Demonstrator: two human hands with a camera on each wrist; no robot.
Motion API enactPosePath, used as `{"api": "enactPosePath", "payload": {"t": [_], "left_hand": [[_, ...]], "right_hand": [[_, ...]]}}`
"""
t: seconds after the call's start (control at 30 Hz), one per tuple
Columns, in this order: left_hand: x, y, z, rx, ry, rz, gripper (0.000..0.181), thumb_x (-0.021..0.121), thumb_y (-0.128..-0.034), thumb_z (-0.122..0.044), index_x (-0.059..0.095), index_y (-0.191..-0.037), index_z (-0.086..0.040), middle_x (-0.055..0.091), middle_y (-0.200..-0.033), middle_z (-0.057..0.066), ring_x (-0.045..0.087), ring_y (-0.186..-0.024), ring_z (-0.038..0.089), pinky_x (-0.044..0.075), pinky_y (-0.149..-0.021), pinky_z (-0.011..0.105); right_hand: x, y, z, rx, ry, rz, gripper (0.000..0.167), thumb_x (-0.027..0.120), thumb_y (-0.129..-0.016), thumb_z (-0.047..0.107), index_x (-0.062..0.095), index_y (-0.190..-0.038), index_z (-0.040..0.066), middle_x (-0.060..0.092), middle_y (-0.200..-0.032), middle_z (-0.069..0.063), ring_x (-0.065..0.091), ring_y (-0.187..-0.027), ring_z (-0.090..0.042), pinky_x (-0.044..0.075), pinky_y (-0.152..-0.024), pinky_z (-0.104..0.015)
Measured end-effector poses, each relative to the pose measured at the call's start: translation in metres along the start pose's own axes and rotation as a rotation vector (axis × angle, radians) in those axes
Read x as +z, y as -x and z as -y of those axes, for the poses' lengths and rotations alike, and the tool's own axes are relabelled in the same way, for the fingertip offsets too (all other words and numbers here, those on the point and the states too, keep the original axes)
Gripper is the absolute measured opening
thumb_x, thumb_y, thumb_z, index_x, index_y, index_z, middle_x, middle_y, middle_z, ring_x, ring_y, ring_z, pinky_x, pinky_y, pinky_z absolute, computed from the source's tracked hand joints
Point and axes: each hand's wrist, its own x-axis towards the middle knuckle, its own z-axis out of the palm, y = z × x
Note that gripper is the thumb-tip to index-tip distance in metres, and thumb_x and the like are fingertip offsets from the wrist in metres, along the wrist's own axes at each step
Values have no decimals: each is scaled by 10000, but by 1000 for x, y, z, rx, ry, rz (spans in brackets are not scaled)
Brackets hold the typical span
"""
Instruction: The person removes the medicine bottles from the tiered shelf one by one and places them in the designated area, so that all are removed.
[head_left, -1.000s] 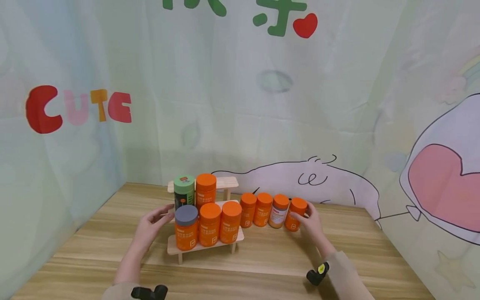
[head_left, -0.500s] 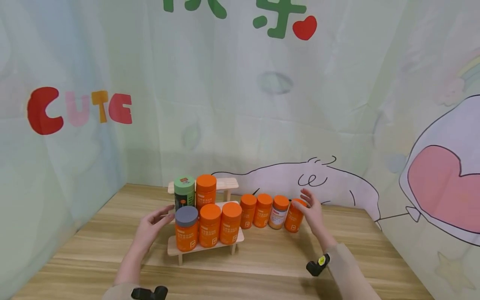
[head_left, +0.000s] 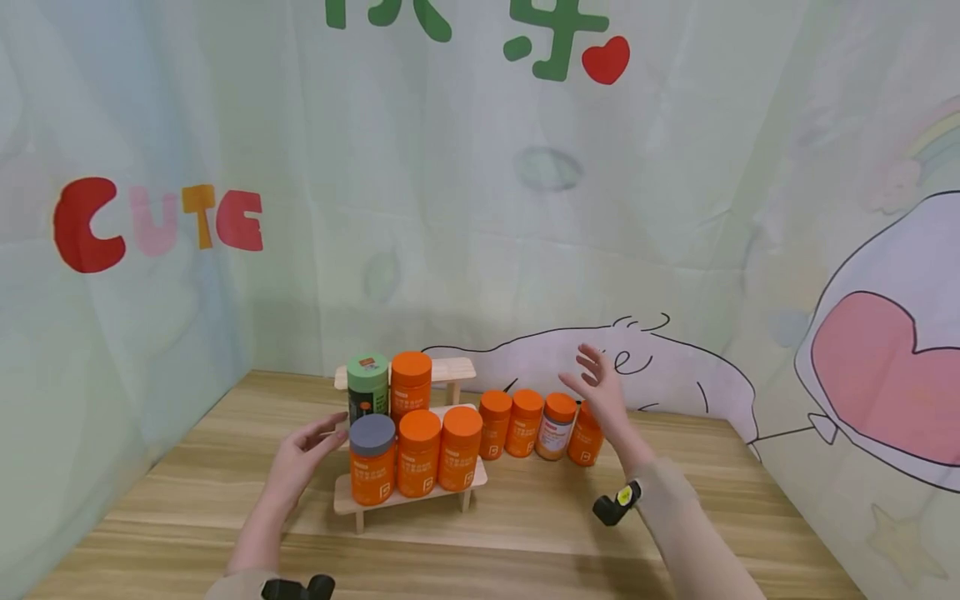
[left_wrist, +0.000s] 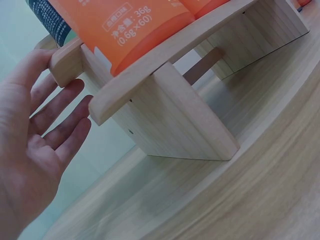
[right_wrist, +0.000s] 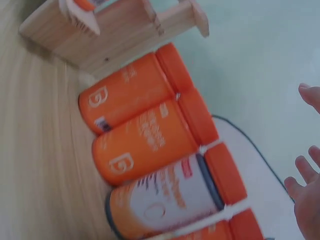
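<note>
Several orange jars stand on a small stepped wooden rack point(head_left: 410, 497), one of them a grey-lidded jar point(head_left: 372, 460); a green-lidded jar point(head_left: 367, 387) stands behind it. My left hand point(head_left: 303, 450) is at the rack's left end, its thumb and a finger about the end of the middle step; part of that contact is hidden. Right of the rack, a row of jars stands on the table, including a white-labelled jar point(head_left: 556, 427) and, at the right end, an orange jar point(head_left: 586, 437). Above that row, my right hand point(head_left: 606, 392) is raised with fingers spread, holding nothing.
The wood-grained table point(head_left: 540, 517) meets a printed cloth backdrop point(head_left: 465, 208) behind the rack and the row. More printed cloth rises along the left and right sides. A black camera mount point(head_left: 617, 503) sits on the right wrist.
My right hand has let go of the rightmost orange jar, then risen and moved left above the row. That jar tilted briefly and now stands by its neighbour. My left hand stays put.
</note>
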Motion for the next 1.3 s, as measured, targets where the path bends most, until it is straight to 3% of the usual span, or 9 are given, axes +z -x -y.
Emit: {"api": "enactPosePath", "payload": {"t": [0.4, 0.53, 0.97, 1.03, 1.2, 1.23, 1.3], "left_hand": [[0, 1, -1, 21, 15, -6, 503, 579, -993, -288, 512, -1396, 6, 495, -1428, 208, 463, -948, -175, 412, -849, 105], [0, 1, -2, 20, 13, -6, 507, 581, -992, -292, 511, -1397, 4, 501, -1427, 209, 481, -939, -169, 413, -850, 109], [-1, 0, 0, 6, 24, -6, 510, 599, -981, -295, 518, -1397, -12, 508, -1432, 180, 490, -950, -156, 419, -861, 127], [-1, 0, 1, 13, 34, -8, 505, 605, -978, -286, 523, -1393, -10, 547, -1402, 125, 501, -946, -155, 422, -857, 122], [0, -1, 2, 24, 67, -14, 499, 618, -972, -272, 532, -1383, -3, 578, -1152, -252, 512, -955, -156, 424, -859, 109], [0, -1, 2, 25, 72, -14, 498, 618, -971, -271, 533, -1381, -2, 553, -1112, -294, 514, -955, -155, 424, -860, 109], [0, -1, 2, 24, 74, -13, 500, 618, -971, -273, 532, -1382, 0, 588, -1161, -239, 515, -955, -156, 424, -860, 109]], "right_hand": [[44, -2, 53, -84, -84, 115, 689, 672, -908, 54, 305, -1487, -9, 329, -1543, -190, 343, -1416, -365, 266, -1164, -528], [59, -4, 61, -119, -71, 149, 693, 681, -906, 70, 308, -1487, -3, 321, -1546, -206, 351, -1410, -376, 283, -1154, -534], [109, -1, 81, -187, -93, 268, 689, 691, -896, 118, 345, -1490, 72, 405, -1520, -74, 424, -1379, -275, 353, -1127, -478], [116, 0, 85, -182, -85, 297, 681, 693, -897, 124, 355, -1488, 101, 410, -1519, -55, 430, -1376, -258, 366, -1120, -466], [130, 2, 91, -187, -102, 358, 694, 697, -896, 98, 347, -1496, 93, 414, -1521, -77, 438, -1372, -274, 386, -1105, -460], [132, 2, 92, -187, -115, 370, 697, 696, -896, 91, 344, -1497, 85, 414, -1521, -89, 437, -1373, -284, 385, -1105, -460], [136, 3, 93, -189, -138, 397, 706, 696, -895, 80, 335, -1501, 66, 411, -1522, -116, 430, -1376, -307, 381, -1108, -466]]}}
